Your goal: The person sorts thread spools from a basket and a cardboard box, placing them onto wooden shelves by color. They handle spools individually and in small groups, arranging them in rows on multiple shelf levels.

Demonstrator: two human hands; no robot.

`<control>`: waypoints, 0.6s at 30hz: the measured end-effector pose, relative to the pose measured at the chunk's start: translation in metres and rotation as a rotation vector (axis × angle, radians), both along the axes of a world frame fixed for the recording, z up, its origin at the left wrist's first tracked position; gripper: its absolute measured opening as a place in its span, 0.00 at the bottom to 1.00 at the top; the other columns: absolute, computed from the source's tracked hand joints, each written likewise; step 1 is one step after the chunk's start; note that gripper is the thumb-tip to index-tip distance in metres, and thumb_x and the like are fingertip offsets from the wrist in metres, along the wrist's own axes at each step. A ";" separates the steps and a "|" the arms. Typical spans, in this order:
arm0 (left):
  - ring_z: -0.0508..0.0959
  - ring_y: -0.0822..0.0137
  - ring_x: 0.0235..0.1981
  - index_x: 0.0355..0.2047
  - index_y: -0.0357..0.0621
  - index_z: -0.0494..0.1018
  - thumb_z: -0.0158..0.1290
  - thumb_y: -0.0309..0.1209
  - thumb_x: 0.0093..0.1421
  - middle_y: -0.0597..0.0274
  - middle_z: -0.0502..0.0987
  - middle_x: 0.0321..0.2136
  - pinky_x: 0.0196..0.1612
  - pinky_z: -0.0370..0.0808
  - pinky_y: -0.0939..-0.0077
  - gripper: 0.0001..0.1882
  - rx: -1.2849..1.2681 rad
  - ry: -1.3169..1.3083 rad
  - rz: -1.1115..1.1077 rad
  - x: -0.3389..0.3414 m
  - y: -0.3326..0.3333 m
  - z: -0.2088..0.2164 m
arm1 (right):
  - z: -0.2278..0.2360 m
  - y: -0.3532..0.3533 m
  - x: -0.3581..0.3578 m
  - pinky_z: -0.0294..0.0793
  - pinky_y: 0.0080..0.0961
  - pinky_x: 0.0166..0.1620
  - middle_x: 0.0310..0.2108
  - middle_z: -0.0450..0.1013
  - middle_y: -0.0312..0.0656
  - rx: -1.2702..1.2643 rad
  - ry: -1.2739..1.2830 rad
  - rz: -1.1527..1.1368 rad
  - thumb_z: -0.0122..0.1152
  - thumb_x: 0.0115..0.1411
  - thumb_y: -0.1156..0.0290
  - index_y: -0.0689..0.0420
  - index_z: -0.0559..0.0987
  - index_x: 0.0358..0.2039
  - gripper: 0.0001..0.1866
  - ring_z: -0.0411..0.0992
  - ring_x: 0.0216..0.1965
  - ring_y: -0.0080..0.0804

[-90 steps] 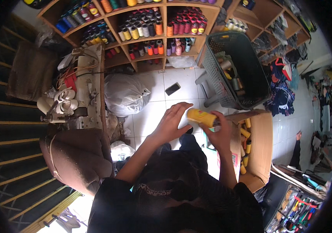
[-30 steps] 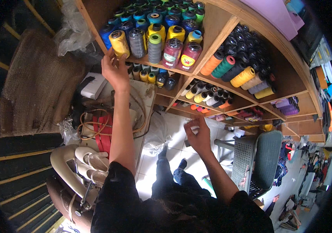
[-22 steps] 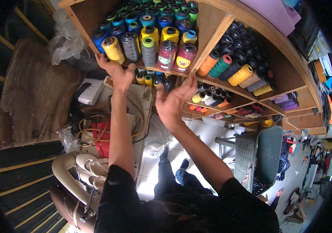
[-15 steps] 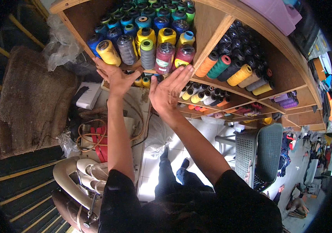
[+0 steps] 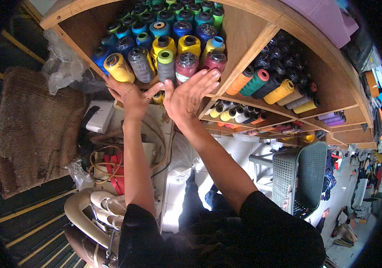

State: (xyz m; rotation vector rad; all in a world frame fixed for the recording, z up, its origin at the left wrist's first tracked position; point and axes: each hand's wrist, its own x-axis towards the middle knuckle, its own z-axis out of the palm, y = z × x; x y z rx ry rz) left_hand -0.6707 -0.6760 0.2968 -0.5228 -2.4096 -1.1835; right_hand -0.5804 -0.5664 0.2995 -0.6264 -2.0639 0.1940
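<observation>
Yellow thread cone (image 5: 118, 68): matt wound fibre. Brown shelf (image 5: 243, 41): bare wood, matt. Grey basket (image 5: 301, 177): perforated plastic. Brown mat (image 5: 35, 131): coarse woven.

Brown woven sack (image 5: 35, 129), grey plastic basket (image 5: 300, 176), crumpled clear plastic bag (image 5: 64, 67).

We stand in a tailoring workshop or thread store: wooden shelves (image 5: 262, 40) packed with coloured thread cones (image 5: 186, 44), a sewing machine (image 5: 110, 210) below, and a plastic basket (image 5: 302, 178) on the tiled floor.

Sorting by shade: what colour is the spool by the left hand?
Yellow spool, beside the left hand; head view.
</observation>
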 end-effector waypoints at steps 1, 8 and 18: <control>0.51 0.53 0.68 0.68 0.36 0.26 0.76 0.58 0.34 0.45 0.48 0.66 0.69 0.42 0.56 0.81 -0.039 0.019 0.009 -0.001 -0.001 -0.001 | -0.004 0.001 0.000 0.28 0.73 0.66 0.67 0.31 0.81 0.015 -0.003 -0.012 0.47 0.66 0.42 0.84 0.41 0.65 0.53 0.29 0.70 0.80; 0.32 0.44 0.72 0.67 0.30 0.23 0.69 0.70 0.29 0.35 0.34 0.69 0.70 0.27 0.46 0.87 0.152 -0.073 -0.168 -0.008 -0.007 -0.006 | -0.004 -0.008 -0.011 0.25 0.75 0.65 0.68 0.29 0.79 0.021 0.028 0.005 0.45 0.65 0.38 0.80 0.38 0.67 0.56 0.26 0.70 0.78; 0.46 0.46 0.68 0.67 0.30 0.28 0.77 0.59 0.26 0.39 0.43 0.66 0.69 0.41 0.52 0.85 0.016 0.048 -0.050 0.005 0.001 0.007 | -0.015 -0.005 0.014 0.28 0.72 0.67 0.68 0.27 0.78 -0.035 -0.088 0.007 0.44 0.68 0.43 0.71 0.45 0.70 0.47 0.27 0.70 0.78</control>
